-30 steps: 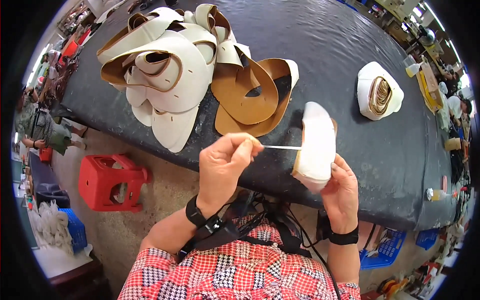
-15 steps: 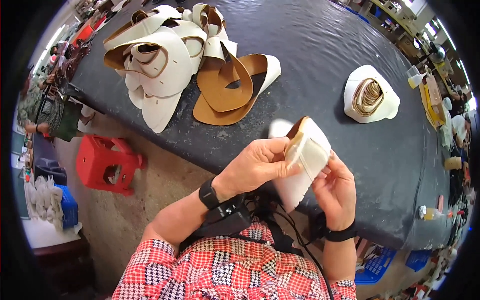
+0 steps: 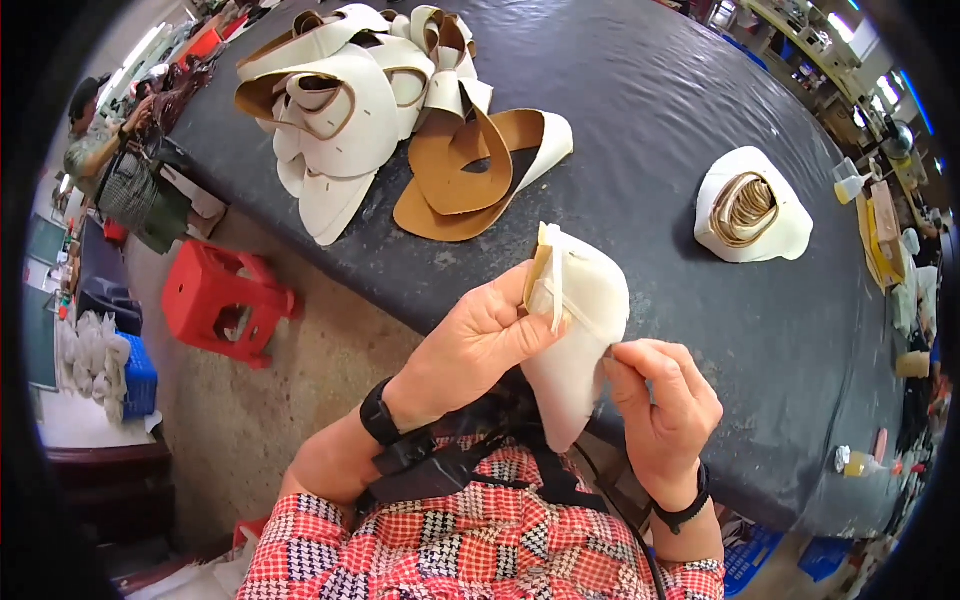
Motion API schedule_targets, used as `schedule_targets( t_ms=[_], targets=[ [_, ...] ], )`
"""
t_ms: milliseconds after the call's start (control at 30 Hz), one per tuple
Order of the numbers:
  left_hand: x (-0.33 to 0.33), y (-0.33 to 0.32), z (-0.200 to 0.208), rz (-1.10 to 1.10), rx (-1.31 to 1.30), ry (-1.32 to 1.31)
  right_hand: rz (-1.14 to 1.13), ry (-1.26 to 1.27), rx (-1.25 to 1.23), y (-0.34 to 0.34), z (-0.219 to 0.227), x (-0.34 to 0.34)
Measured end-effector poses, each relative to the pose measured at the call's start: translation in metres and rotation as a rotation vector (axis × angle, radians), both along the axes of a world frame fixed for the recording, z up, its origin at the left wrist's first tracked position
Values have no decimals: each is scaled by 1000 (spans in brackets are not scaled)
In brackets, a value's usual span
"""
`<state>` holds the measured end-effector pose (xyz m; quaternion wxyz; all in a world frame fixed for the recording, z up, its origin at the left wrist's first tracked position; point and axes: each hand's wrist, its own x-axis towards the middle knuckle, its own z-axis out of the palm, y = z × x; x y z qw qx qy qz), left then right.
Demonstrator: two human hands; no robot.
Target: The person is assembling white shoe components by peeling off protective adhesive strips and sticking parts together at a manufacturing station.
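Two hands hold a cream shoe-upper piece above the near edge of a dark bench.

The left hand grips the folded cream leather piece at its upper left edge, fingers closed on it where a pale strip runs down its face. The right hand pinches the piece's right side, thumb and forefinger narrow and closed on the edge. The piece hangs just in front of the person's chest, over the near rim of the bench. Far left on the bench lies a heap of cream cut pieces, and touching its right side a tan cut piece. Well apart, to the right, sits a single cream piece with a coiled tan strip on it. A red plastic stool stands on the floor to the left.
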<state>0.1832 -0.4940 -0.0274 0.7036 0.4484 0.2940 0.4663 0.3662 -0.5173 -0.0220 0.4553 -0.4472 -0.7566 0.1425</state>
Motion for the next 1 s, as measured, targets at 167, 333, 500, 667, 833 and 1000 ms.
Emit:
schedule_targets(
  t_ms=[167,333,500,667,833,1000],
  targets=[
    [-16,-1,7,-58,-22,-41,33,-41,28,-1,-1,-11],
    [-34,6,20,-163,-55,-47,-59,-181,220,-2,6,-33],
    [-55,30,21,-281,-40,60,-109,-264,204,7,10,-49],
    [-61,48,23,-339,102,261,-108,-220,39,16,5,-59],
    [-67,64,0,-337,783,930,-50,777,-1133,9,18,-53],
    [-80,65,-9,-468,590,912,164,1300,-1071,11,4,-52]
  ],
)
